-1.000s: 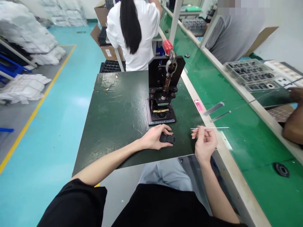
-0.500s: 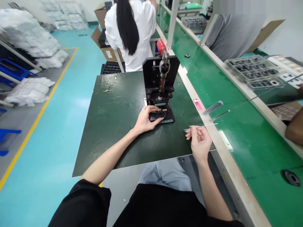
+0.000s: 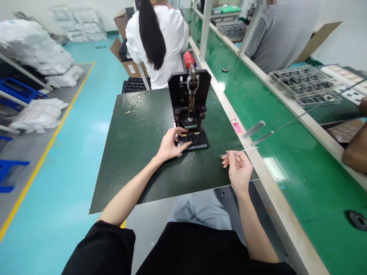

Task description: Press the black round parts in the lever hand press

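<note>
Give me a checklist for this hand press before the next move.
1. Round black part seated on the press base: cannot tell, fingers partly cover it.
2. Left hand clear of the ram: not ok, it is on the base below the ram.
3. Thin metal rod secure in the right hand: ok, pinched between fingers.
4. Press frame upright on the mat: ok.
5. Red handle position: cannot tell, partly hidden.

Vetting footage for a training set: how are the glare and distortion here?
In the head view, a white glare streak lies on the green workbench; wide-angle distortion bends the frame's edges; a pixelated patch sits at the top edge.
</note>
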Available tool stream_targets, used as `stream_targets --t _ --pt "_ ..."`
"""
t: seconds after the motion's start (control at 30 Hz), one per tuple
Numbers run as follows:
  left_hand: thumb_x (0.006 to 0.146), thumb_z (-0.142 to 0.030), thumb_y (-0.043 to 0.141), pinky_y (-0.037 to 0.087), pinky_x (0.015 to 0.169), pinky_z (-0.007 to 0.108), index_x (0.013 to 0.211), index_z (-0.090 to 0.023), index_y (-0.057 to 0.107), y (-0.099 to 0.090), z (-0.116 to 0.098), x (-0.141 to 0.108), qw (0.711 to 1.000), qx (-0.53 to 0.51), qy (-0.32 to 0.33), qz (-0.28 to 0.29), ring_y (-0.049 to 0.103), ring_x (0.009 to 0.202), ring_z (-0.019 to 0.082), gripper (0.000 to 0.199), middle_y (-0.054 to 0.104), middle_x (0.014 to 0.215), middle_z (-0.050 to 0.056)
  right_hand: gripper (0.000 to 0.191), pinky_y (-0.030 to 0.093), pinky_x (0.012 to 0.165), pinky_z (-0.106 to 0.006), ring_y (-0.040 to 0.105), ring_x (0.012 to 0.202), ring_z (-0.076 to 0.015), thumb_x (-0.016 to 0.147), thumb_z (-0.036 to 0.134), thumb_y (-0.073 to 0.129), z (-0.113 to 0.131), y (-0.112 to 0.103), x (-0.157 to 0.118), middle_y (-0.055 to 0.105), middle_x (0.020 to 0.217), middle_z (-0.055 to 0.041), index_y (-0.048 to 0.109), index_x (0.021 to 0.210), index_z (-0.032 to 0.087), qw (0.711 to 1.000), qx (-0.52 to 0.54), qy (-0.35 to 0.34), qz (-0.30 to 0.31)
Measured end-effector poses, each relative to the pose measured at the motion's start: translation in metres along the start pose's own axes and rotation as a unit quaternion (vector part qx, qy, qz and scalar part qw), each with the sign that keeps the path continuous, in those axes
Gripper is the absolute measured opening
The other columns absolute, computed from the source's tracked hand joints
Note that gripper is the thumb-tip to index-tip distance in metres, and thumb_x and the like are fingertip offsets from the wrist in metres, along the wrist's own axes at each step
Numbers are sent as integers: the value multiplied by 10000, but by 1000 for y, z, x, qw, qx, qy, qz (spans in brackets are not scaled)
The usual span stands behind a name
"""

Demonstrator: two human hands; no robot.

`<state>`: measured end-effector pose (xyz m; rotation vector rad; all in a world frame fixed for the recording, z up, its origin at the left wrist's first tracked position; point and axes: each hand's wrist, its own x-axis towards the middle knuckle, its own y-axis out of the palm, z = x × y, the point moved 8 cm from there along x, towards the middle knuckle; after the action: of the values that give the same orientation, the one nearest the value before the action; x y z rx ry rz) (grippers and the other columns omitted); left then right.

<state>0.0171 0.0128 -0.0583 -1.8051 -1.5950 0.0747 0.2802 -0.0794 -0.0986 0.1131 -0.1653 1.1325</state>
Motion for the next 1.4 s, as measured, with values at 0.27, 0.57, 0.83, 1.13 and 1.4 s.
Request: stream_targets --t 0.27,0.57,0.83,1.13,1.4 --pt "779 -355 851 531 697 296 1122 -206 631 1 0 0 1000 10 -6 -17 725 1018 223 433 769 1131 91 416 534 492 -244 638 549 -127 917 588 702 3 4 0 718 714 -41 640 897 178 1000 5 -5 8" --pt "789 -398 871 544 701 298 1064 -213 672 7 -1 3 999 47 -16 -16 702 992 211 387 783 1072 59 415 529 476 -238 647 544 -127 912 589 714 2 1 0 723 721 -39 634 889 183 1000 0 -11 10" --pt "814 -416 859 537 691 311 1097 -208 637 4 -3 4 1000 20 -12 -8 690 808 179 416 804 1068 61 406 528 488 -243 646 552 -129 912 573 720 1 -2 0 723 728 -44 648 898 173 1000 -4 0 10" --pt "809 -411 862 524 689 303 1123 -208 622 5 -3 2 1000 20 -17 -7 683 735 155 444 806 1081 61 407 520 489 -248 639 553 -131 905 579 724 3 -2 0 718 718 -37 645 896 179 1000 -5 2 7" --pt "800 -356 877 507 641 274 1099 -203 599 6 -4 3 1000 -16 -7 -11 764 945 207 436 799 1087 78 393 523 495 -243 636 558 -126 910 564 727 0 -3 0 717 727 -36 651 896 179 1000 -2 8 8"
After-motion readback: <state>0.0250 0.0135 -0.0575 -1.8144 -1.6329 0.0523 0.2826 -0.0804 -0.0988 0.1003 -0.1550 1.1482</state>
